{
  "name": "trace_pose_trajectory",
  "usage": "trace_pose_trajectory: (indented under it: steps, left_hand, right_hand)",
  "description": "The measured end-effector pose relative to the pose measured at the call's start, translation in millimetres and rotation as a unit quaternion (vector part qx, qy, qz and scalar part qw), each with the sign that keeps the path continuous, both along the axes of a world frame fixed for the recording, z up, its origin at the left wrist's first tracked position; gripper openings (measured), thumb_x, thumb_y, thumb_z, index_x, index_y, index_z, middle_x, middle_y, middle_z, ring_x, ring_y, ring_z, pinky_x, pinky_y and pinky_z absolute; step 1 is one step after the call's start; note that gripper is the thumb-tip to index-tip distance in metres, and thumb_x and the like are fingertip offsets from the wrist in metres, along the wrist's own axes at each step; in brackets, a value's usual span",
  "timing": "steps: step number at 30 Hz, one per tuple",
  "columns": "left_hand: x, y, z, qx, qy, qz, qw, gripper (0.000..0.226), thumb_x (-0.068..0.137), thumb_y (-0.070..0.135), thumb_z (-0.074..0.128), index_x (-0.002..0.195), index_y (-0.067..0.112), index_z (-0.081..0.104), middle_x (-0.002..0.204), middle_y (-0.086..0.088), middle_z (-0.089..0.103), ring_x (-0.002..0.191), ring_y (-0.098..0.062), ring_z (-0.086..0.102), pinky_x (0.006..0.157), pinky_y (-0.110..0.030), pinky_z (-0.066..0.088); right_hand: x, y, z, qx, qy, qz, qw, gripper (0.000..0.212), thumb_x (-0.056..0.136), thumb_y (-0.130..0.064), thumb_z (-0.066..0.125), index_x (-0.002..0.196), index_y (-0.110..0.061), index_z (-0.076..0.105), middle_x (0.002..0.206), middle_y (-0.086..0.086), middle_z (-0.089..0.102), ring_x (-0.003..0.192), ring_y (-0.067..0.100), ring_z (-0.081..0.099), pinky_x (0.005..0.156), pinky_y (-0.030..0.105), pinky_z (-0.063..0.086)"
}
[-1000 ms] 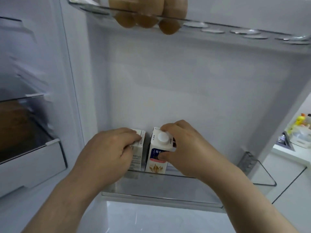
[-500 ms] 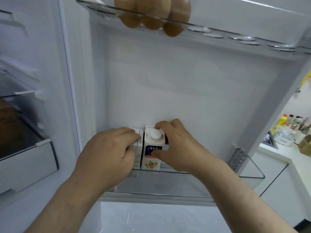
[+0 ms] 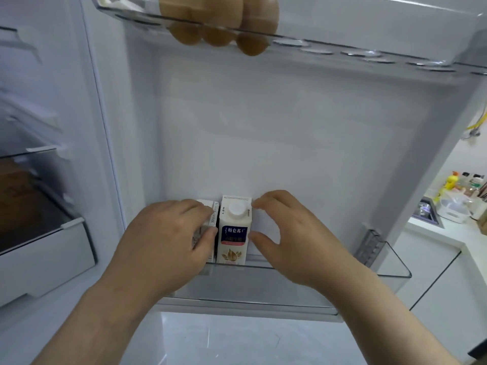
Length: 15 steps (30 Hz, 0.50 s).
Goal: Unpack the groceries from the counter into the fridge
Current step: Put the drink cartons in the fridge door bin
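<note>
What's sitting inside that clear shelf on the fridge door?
Two cartons stand side by side in the door shelf: a white-capped carton, and a second carton to its left, mostly covered by the left hand. Its label is hidden.

Over on the right, past the door's edge, a white bench (image 3: 453, 234) runs off toward the far wall. Set into its near end, there's a dark sink (image 3: 425, 214), and just beside that a white basket (image 3: 452, 216) with a slot handle. Behind the basket, a yellow bottle (image 3: 453, 180) stands upright among a cluster of dark-capped bottles (image 3: 475, 180), too small to read. High up, a yellow hose (image 3: 477, 129) loops along the wall. Below the bench, plain white cabinet fronts (image 3: 427, 280). And down at the bottom, a pale glossy floor (image 3: 237, 338).
</note>
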<state>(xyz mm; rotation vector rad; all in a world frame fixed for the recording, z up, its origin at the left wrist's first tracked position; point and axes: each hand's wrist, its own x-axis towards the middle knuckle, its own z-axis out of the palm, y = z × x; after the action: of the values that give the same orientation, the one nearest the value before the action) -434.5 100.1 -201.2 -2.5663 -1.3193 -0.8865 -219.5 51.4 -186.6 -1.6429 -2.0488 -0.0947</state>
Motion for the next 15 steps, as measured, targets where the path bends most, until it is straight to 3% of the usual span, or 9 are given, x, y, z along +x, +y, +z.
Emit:
trace_pose_trajectory:
  steps: [4, 8, 11, 13, 15]
  left_hand:
    - [7.5, -8.4, 6.1, 0.012, -0.013, -0.023, 1.000, 0.040, 0.084, 0.040, 0.044, 0.097, 0.016, 0.074, 0.093, 0.003, 0.073, 0.081, -0.021, 0.067, 0.073, -0.038, 0.055]
    - [45.0, -25.7, 9.6, 0.029, -0.069, -0.064, 0.995, 0.036, 0.081, 0.036, 0.047, 0.096, 0.016, 0.073, 0.096, 0.003, 0.072, 0.090, -0.012, 0.056, 0.079, -0.026, 0.041]
    - [91.1, -37.6, 8.6, 0.024, -0.053, -0.098, 0.993, 0.037, 0.081, 0.037, 0.048, 0.098, 0.015, 0.074, 0.100, 0.001, 0.072, 0.094, -0.015, 0.060, 0.085, -0.026, 0.038]
    - [126.7, -46.8, 8.2, 0.018, -0.036, -0.124, 0.992, 0.039, 0.082, 0.037, 0.048, 0.099, 0.014, 0.074, 0.101, -0.001, 0.073, 0.093, -0.020, 0.065, 0.087, -0.028, 0.039]
    - [163.2, -57.9, 10.3, 0.005, -0.030, -0.157, 0.987, 0.038, 0.082, 0.037, 0.049, 0.099, 0.015, 0.074, 0.101, 0.000, 0.072, 0.094, -0.017, 0.063, 0.086, -0.027, 0.039]
  right_hand:
    - [25.0, -26.5, -0.1, 0.041, -0.025, -0.035, 0.998, 0.032, 0.095, -0.035, 0.057, 0.125, -0.025, 0.062, 0.122, -0.014, 0.062, 0.110, 0.008, 0.057, 0.088, 0.019, 0.045]
    - [69.5, -62.5, -5.9, 0.093, 0.005, -0.091, 0.991, 0.028, 0.085, -0.032, 0.061, 0.110, -0.023, 0.069, 0.105, -0.011, 0.069, 0.094, 0.010, 0.062, 0.077, 0.019, 0.045]
    - [114.0, -96.1, -12.0, 0.082, 0.017, -0.129, 0.988, 0.027, 0.086, -0.029, 0.061, 0.110, -0.022, 0.067, 0.106, -0.011, 0.066, 0.093, 0.011, 0.063, 0.075, 0.019, 0.050]
    - [145.6, -121.6, -15.4, 0.073, 0.023, -0.170, 0.982, 0.026, 0.086, -0.029, 0.063, 0.112, -0.024, 0.065, 0.110, -0.012, 0.064, 0.094, 0.008, 0.061, 0.075, 0.011, 0.046]
    - [177.1, -148.8, -23.2, 0.055, 0.029, -0.217, 0.974, 0.029, 0.088, -0.028, 0.066, 0.117, -0.025, 0.064, 0.120, -0.011, 0.062, 0.102, 0.008, 0.060, 0.080, 0.013, 0.044]
